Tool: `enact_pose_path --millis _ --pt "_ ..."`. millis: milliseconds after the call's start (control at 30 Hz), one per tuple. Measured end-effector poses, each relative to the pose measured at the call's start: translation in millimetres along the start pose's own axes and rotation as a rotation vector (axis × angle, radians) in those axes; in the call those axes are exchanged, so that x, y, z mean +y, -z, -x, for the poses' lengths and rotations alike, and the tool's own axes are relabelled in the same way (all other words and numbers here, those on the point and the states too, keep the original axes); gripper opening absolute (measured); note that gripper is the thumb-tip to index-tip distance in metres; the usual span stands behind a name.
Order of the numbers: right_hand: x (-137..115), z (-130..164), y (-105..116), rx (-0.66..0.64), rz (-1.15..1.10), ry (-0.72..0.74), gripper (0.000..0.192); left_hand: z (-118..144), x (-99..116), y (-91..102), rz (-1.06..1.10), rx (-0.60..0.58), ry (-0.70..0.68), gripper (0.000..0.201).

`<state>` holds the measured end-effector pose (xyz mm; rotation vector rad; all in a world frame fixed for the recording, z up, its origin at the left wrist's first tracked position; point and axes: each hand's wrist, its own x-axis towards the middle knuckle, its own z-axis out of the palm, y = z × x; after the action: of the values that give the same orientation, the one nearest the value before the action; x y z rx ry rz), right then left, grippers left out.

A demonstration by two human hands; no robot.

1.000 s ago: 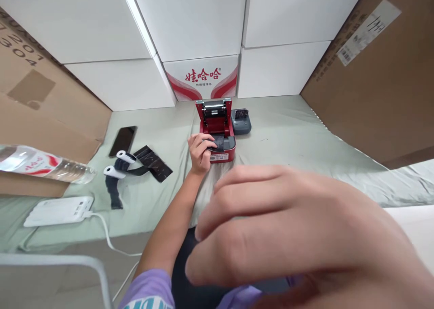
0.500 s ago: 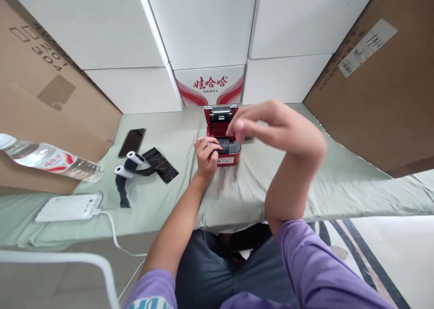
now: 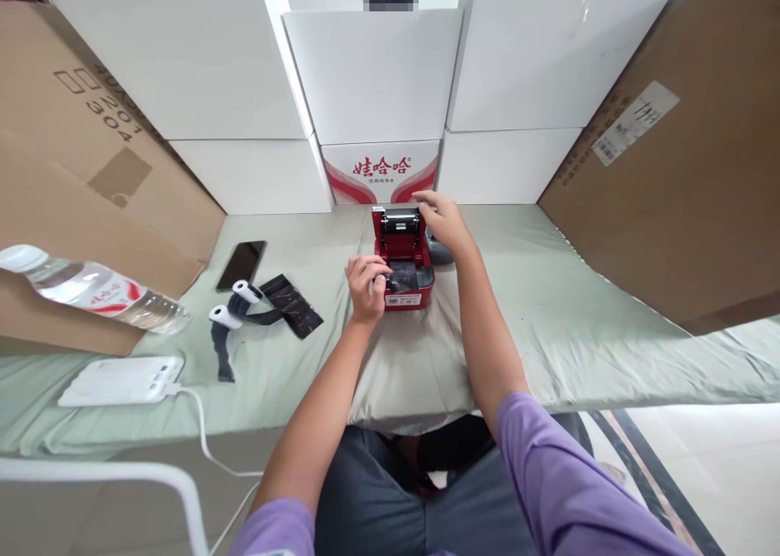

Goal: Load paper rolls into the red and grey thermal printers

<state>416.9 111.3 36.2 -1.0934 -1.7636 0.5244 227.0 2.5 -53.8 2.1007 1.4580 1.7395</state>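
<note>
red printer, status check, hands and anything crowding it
Left hand on dark strip at red printer front. Right hand at its raised lid. Grey device close beside, under right hand.

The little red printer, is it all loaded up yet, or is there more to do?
Not yet. Done: the red printer's lid stands open. In hand: the left hand presses dark paper into its front, and the right hand touches the lid's top edge. Left: the lid is not shut, and two unrolled rolls lie on the cloth.
</note>
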Motion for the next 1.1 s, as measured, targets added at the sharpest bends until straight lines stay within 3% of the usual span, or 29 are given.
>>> enact_pose_path --millis 200,333,500,700,933,1100 --pt "4 1 -11 -0.015 0.047 -0.013 0.034 -3 -11 -3.5 0.069 0.066 0.080 0.044" --pt "3 2 -7 -0.066 0.057 -0.031 0.031 -4 -18 -7.0 0.115 0.135 0.112 0.041" --pt "-1 4 1 -0.138 0.060 -0.035 0.034 -4 -23 -9.5 0.062 0.115 0.163 0.044" --pt "2 5 5 -0.214 0.078 -0.011 0.044 -5 -26 -14.8 0.190 0.172 0.151 0.040" --pt "5 8 6 -0.214 0.085 0.051 0.048 -6 -32 -18.0 0.328 0.224 0.164 0.034" --pt "-5 32 6 -0.157 0.034 0.083 0.041 -10 -39 -19.7 0.431 0.270 0.283 0.031"
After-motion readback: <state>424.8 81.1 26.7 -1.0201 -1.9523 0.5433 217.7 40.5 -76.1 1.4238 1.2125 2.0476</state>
